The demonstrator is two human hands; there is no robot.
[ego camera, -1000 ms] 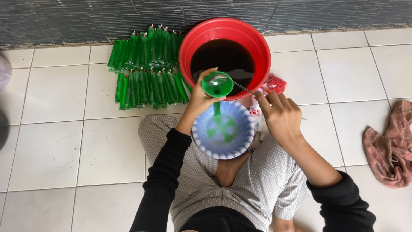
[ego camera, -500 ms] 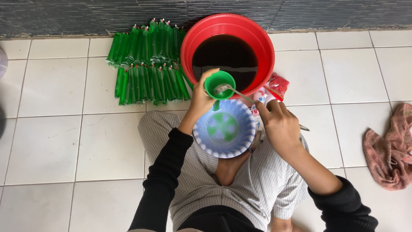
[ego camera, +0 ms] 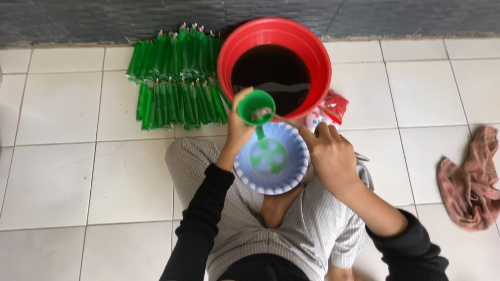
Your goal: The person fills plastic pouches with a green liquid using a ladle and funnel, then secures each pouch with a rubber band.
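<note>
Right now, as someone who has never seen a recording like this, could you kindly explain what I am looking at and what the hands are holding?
There is no machine here: a person sits on a white tiled floor wearing a camera on the head, so the single view looks straight down at their own arms and lap. The left hand holds a green funnel over a blue and white bowl resting in the lap. The right hand holds a spoon whose tip sits in the funnel's mouth. Ahead stands a red bucket of dark liquid. To its left lie rows of filled green plastic tubes, to its right a red packet. A pinkish cloth lies on the right.
</note>
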